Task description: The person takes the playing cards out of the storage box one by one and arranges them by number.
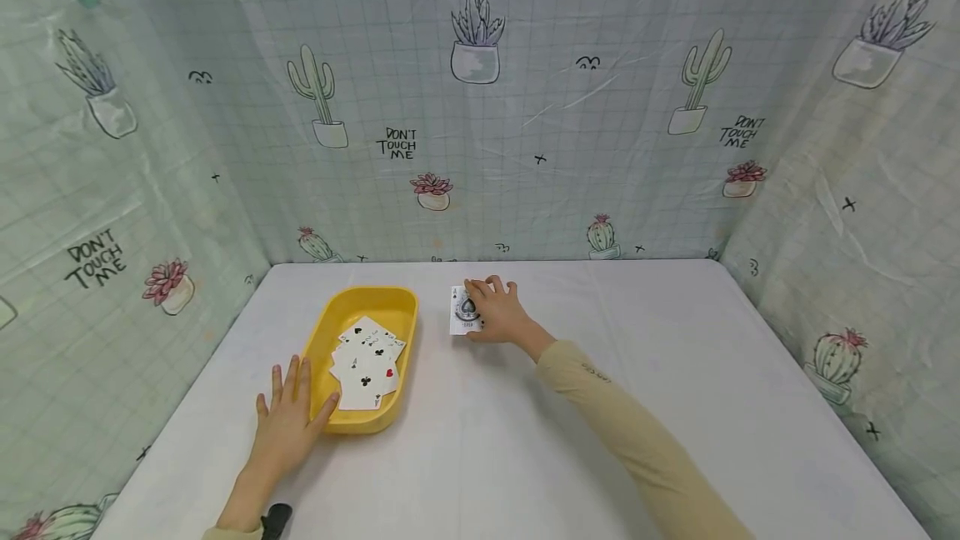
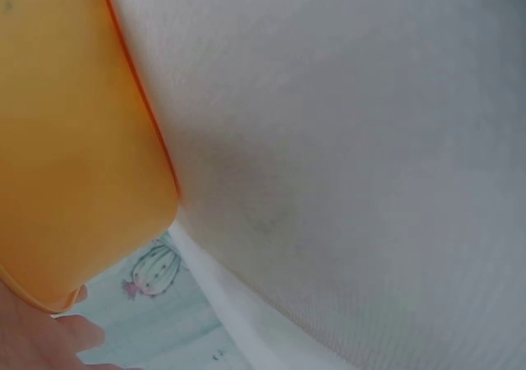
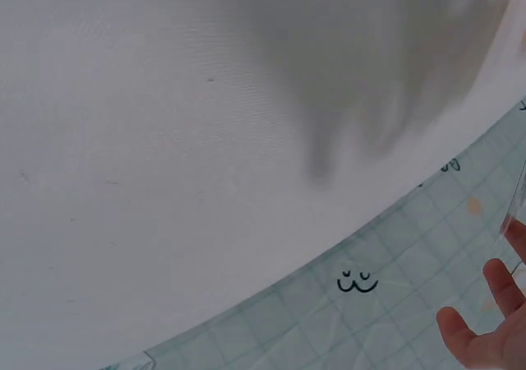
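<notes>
Inspecting head view: right hand lies centre frame on a stack of playing cards, ace of spades uppermost; fingers bent over its far edge, apparently pinching it
Left hand: lower left of frame; fingers straight and spread on the white table, thumb touching the near rim of the yellow tray; holding nothing
Tray contents: loose fanned cards face up, left of centre
Handling judgement: cards light, thin, slick, easily bent; best taken by the short edges or slid to lift a corner; stack likely to shift if pushed
Room: open table to right and front; cactus-print curtain closes off back and sides

Left wrist view: tray wall fills upper left; fingertip at lower left; bare table beyond
Right wrist view: table, then curtain at lower right; fingertips spread at right edge; cards not in view
</notes>
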`<state>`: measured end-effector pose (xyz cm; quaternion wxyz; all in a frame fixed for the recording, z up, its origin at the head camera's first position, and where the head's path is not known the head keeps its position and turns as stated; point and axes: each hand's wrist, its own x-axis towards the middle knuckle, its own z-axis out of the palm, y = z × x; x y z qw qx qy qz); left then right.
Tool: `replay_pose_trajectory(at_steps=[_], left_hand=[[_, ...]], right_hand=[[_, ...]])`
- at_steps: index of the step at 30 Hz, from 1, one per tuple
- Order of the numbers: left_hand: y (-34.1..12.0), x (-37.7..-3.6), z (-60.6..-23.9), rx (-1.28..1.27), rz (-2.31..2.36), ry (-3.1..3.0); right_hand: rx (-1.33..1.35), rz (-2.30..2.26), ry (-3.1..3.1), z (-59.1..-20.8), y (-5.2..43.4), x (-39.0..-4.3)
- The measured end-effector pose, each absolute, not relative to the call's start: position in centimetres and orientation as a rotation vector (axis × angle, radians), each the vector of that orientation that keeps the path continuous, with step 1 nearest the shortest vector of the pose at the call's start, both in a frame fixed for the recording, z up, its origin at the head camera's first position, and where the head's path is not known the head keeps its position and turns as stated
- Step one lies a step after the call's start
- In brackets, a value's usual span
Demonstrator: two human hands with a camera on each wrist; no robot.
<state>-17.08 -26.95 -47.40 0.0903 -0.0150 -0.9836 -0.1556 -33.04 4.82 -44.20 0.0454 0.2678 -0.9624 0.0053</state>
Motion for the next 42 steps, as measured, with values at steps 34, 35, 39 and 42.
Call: replay_pose_trajectory(at_steps=[34,35,39,42], left_hand=[[-27.1,-17.1,-47.7,-0.050,-0.464,-2.899],[-27.1,-17.1,-47.7,-0.048,-0.465,-2.902],[-27.0,-17.1,-47.7,-0.045,-0.473,-2.909],[-27.0,-17.1,-47.7,-0.046,-0.471,-2.905]], right_hand=[[0.708,0.084,-3.178,-47.4,6.3,-34.9],[0.707,0.076,-3.181,-47.5,6.2,-34.9],[0.700,0.067,-3.187,-47.5,6.1,-35.0],[0.692,0.070,-3.195,-47.5,6.1,-35.1]])
